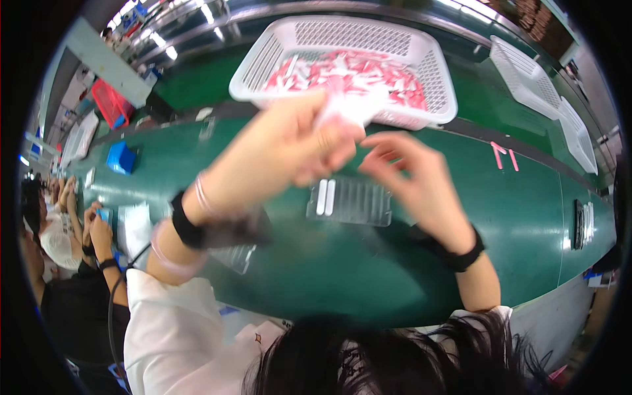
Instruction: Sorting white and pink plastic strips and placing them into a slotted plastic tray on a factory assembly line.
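Note:
My left hand [313, 141] is raised over the bench, its fingers closed round a bunch of pink and white strips [352, 108]. Glare and motion smear the bunch, so single strips in it are hard to make out. Just to its right is my right hand [411, 174], fingers bent and apart, with nothing visible in them. Below both hands lies a clear plastic tray [362, 204] with slots. Two white strips [325, 197] sit side by side in its left slots. Partly hidden under my left forearm is another clear tray [236, 257].
A white perforated basket [444, 82] full of pink and white strips stands beyond the bench edge. Loose pink strips [505, 155] lie at the right, near stacked dark and clear pieces [583, 225]. At left are a blue box [121, 158] and a co-worker's hands [99, 230].

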### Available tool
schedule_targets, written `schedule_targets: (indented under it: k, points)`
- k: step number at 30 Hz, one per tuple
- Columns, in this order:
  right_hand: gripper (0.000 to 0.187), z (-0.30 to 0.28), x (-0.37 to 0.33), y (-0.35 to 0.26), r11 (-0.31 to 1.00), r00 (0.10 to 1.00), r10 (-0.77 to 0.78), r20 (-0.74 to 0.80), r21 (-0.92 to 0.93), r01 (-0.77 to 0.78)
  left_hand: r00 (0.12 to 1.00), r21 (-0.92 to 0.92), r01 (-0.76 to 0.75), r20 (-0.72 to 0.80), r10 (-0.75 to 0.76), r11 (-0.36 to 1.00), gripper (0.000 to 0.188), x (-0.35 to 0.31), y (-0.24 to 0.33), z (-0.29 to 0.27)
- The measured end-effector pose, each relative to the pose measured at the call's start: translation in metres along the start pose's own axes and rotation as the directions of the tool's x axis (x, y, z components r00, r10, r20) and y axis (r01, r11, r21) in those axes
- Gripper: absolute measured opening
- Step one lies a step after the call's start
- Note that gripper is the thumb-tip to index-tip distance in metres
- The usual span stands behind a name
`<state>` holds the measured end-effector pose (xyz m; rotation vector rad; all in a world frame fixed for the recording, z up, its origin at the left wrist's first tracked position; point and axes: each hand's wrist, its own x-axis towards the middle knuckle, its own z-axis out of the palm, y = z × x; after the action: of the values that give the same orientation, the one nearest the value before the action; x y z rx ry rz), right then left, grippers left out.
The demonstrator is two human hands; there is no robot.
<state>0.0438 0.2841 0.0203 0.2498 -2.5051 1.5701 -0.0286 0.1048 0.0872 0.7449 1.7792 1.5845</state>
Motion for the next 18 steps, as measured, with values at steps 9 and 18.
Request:
schedule_targets:
  k: [9, 18]
  points:
    - [0.028, 0.02, -0.012, -0.039, 0.892, 0.978, 0.086, 0.192, 0.421, -0.161, 0.984, -0.267, 0.04, -0.155, -0.084, 0.963, 0.026, -0.07, -0.064, 0.042]
    - [0.017, 0.031, -0.011, -0.024, 0.928, 0.971, 0.21, 0.118, 0.288, -0.236, 0.998, -0.406, 0.064, 0.006, -0.068, 0.912, 0.02, -0.071, -0.081, 0.032]
